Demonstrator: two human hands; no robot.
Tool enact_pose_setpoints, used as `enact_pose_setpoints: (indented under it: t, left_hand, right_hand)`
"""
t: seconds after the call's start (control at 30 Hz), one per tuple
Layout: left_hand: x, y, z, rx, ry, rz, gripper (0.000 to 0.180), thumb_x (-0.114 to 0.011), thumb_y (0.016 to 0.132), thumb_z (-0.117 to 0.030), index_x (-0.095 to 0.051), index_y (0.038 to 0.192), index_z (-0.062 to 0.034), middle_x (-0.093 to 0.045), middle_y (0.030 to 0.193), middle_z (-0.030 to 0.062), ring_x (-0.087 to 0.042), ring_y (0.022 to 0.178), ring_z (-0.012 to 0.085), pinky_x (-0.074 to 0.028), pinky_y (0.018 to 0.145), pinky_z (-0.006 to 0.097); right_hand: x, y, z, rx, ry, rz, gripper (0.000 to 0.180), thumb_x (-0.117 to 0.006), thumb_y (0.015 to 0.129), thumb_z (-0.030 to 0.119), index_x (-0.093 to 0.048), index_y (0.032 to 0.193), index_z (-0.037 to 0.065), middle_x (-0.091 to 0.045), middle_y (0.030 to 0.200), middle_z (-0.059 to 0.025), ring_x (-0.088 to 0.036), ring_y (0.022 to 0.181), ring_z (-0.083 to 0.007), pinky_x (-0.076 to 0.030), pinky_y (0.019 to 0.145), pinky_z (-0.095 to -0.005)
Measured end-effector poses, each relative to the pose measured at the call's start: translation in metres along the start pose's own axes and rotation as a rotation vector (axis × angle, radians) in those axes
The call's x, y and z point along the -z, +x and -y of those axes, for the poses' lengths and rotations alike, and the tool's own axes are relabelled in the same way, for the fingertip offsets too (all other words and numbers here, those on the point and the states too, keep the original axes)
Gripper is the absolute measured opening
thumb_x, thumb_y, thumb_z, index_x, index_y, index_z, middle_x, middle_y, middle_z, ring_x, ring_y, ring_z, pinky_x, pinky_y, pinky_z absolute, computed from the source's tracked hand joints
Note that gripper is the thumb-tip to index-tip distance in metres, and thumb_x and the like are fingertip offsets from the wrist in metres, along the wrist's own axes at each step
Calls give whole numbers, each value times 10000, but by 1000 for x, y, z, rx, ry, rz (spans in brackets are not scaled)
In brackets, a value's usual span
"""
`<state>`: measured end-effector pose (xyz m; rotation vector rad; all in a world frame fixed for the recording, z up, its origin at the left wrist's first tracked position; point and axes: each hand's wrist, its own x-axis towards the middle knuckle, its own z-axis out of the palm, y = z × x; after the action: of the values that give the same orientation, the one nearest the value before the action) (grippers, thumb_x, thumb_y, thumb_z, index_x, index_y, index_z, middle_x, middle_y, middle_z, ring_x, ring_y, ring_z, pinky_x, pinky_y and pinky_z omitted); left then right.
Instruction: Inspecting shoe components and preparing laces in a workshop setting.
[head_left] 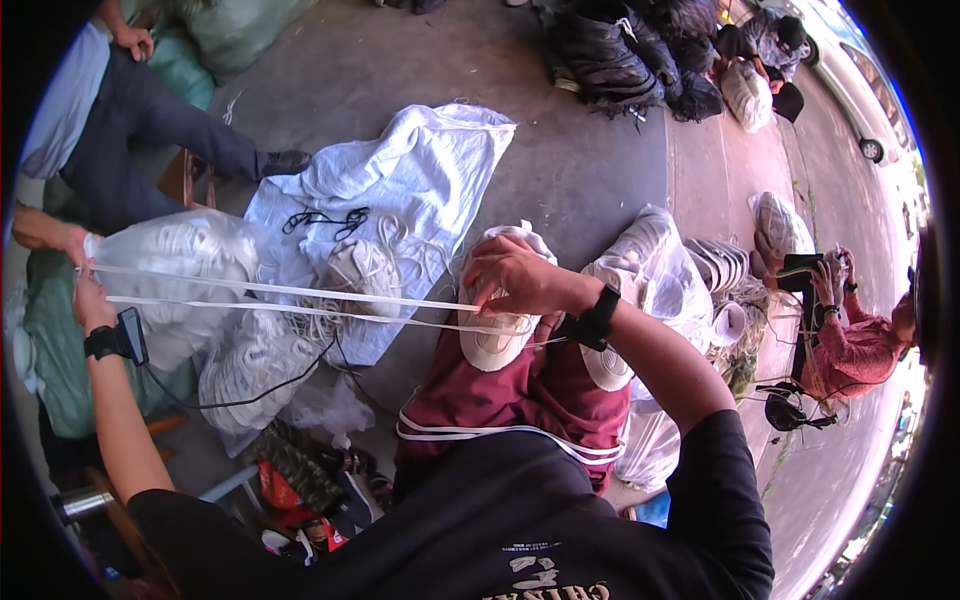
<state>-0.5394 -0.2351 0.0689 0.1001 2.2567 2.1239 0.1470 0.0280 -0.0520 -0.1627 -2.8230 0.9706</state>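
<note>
Left hand pinches 2 taut flat white laces; right hand grips their shoe.

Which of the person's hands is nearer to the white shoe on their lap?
Right. The right hand rests on the white shoe; the left hand is stretched far off to the left, pulling the white laces.

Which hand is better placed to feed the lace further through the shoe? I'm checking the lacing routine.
Likely the right hand: its fingers rest on the white shoe where the white lace meets it. The left hand holds the lace's far end, stretched away from the shoe.
</note>
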Motion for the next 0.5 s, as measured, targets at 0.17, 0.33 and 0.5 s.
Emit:
enact_pose_setpoints:
  t: [0.17,0.33,0.5]
  left_hand:
    - [46,36,-48,-78,-45,117,208,-620,921,-263,-684,1060,-122,-521,839,-92,-252,552,43,-222,480,203]
    - [28,34,-57,-67,-79,65,229,-623,919,-255,-676,1089,-111,-536,858,-89,-267,577,45,-224,493,206]
    - [29,39,-70,-78,-101,63,229,-628,915,-245,-685,1081,-99,-538,887,-86,-280,606,47,-231,510,211]
  right_hand:
    - [-16,15,12,-221,28,-140,104,-731,752,213,-754,851,196,-666,1005,64,-503,1102,-216,-317,1008,-397]
    - [-10,11,8,-205,-33,-111,128,-725,749,293,-765,857,238,-668,986,70,-497,1113,-193,-325,988,-385]
    - [-1,5,-1,23,40,19,124,-738,751,300,-765,838,215,-638,1067,61,-431,1195,-221,-280,1022,-406]
